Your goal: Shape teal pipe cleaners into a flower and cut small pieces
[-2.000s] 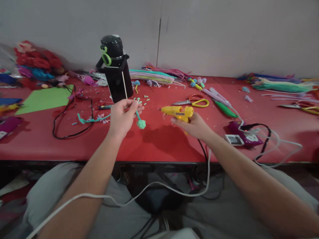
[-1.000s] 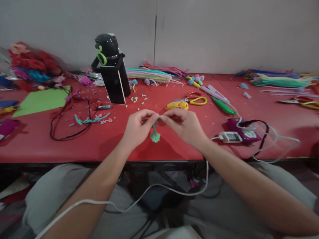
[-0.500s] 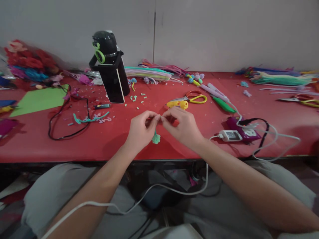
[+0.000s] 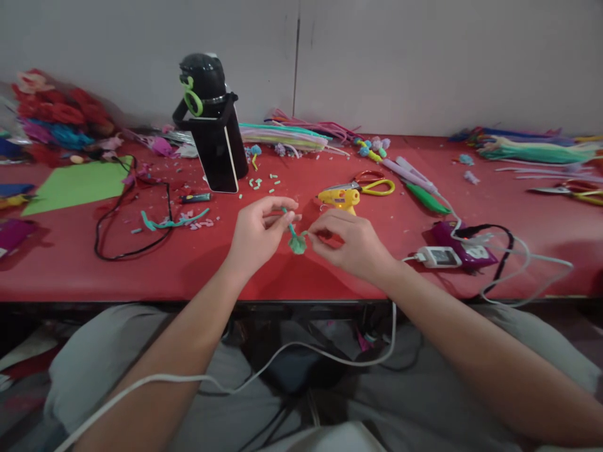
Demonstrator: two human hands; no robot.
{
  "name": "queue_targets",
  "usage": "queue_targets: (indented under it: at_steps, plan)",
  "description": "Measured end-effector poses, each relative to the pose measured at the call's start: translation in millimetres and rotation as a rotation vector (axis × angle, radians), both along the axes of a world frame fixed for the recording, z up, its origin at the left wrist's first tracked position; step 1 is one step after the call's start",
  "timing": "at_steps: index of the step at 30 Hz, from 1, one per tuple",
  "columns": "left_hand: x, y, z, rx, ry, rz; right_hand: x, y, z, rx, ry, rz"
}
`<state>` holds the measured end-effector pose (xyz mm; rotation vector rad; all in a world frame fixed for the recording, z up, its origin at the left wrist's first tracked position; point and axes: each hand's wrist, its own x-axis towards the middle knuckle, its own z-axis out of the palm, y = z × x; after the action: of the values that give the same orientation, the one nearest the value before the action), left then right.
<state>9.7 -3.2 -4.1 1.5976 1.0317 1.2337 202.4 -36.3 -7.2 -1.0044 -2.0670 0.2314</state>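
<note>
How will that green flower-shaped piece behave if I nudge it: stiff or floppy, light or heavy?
The green flower-shaped piece is probably light: the left hand holds it by its thin stem with only fingertips. That slender stem would likely bend under a firm push. The head looks ruffled, so it may squash if squeezed.

Head-worn view, facing forward, angled down

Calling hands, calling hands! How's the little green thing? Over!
Left hand holding green piece by its stem. Right hand at its ruffled end, grip unclear. Glue gun lying just beyond right hand.
</note>
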Motion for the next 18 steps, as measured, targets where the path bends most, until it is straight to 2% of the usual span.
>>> queue_targets:
  at_steps: [18]
  plan:
    - [0.2,4.0,-3.5,0.033,0.006,-0.004,-4.8,0.6,-6.0,0.098,-0.149,0.041]
